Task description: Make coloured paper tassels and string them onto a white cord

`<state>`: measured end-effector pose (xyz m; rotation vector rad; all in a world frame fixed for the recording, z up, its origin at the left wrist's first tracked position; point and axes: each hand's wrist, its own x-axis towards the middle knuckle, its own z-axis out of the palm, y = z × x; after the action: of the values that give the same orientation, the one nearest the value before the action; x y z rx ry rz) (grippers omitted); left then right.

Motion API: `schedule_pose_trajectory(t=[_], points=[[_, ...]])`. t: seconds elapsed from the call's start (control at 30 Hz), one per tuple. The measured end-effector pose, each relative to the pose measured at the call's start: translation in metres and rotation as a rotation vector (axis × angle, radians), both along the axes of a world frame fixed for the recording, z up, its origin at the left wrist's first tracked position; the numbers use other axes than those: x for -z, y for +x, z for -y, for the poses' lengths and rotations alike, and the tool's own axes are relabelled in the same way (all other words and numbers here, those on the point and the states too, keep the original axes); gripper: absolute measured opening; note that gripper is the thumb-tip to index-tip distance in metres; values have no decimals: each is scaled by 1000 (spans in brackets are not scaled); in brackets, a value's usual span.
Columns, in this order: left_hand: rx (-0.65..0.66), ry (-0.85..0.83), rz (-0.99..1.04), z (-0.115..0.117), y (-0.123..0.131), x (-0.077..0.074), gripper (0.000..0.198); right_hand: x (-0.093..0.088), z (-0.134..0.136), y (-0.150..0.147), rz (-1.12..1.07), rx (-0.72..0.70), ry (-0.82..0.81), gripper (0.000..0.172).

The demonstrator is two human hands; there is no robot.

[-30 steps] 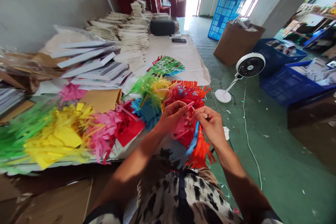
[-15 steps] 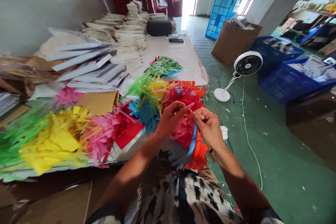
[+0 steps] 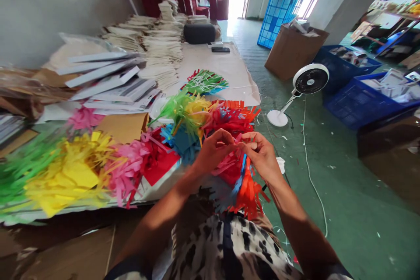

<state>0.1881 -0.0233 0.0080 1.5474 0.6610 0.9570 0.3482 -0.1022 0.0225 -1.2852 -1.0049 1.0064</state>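
My left hand (image 3: 213, 151) is closed in a pinch at the twisted top of a pink tissue-paper tassel (image 3: 225, 164). Facing it, my right hand (image 3: 260, 155) pinches the same pink twist, the fingertips of both hands almost touching. Below my right hand hang an orange fringed tassel (image 3: 246, 197) and a blue strip (image 3: 242, 175); how they join is hidden by the fingers. Just beyond lie red fringed tassels (image 3: 229, 116), with green and yellow fringe (image 3: 183, 109) and a blue fringed bundle (image 3: 183, 140) on the left.
Yellow fringe (image 3: 68, 175), pink fringe (image 3: 127, 166) and a red sheet (image 3: 160, 168) spread along the table. A tied green tassel bundle (image 3: 206, 82) lies farther back, near a phone (image 3: 220, 49). White stacks (image 3: 114, 85) stand left. A fan (image 3: 310, 79) and blue crates (image 3: 370, 100) are on the right.
Both hands have come closer together, and the pink end that stuck up between them is now mostly covered by fingers. The hanging orange tassel has shifted slightly.
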Motion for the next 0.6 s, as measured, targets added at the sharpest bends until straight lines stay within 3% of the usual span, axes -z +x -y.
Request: schedule_pose_trajectory(t=[0.2, 0.37, 0.6], points=[[95, 9, 83, -2, -4, 0, 33, 5, -1, 5, -3, -81, -14, 55], [178, 14, 53, -1, -6, -5, 28, 10, -1, 6, 29, -131, 11, 41], [-22, 205, -114, 1, -3, -9, 21, 10, 2, 2, 157, -143, 13, 37]])
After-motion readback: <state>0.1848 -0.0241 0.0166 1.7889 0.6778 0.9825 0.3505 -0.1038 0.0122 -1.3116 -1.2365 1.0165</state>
